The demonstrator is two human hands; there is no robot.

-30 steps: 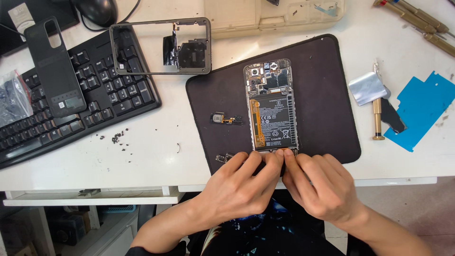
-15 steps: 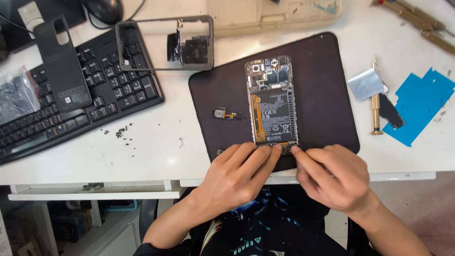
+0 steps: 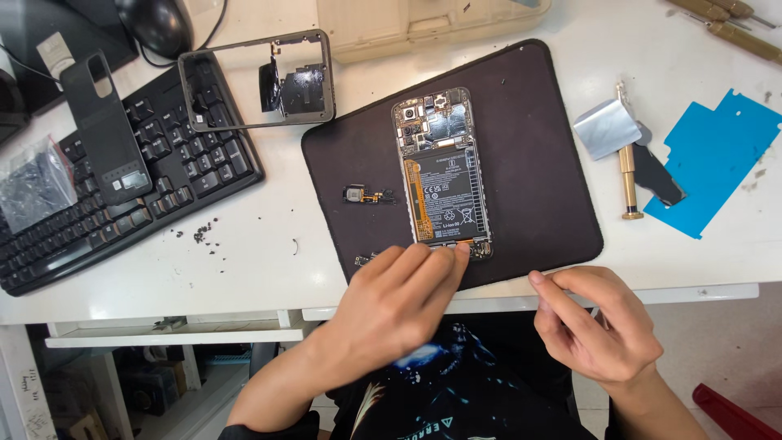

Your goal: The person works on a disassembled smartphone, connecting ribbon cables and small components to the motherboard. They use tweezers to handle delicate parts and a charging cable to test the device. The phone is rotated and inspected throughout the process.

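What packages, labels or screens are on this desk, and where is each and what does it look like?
Battery label: black rectangle with small white markings, inside the opened phone on the dark mat.
Plastic bag: clear, crinkled, holding dark bits, far left on the keyboard.
Blue film sheet: bright blue, irregular cut-out, right side of the desk.
No lit screen in view.

Matt black mat (image 3: 538, 187); glossy blue film (image 3: 717, 163); brass-looking tool (image 3: 628, 183), perhaps metal.
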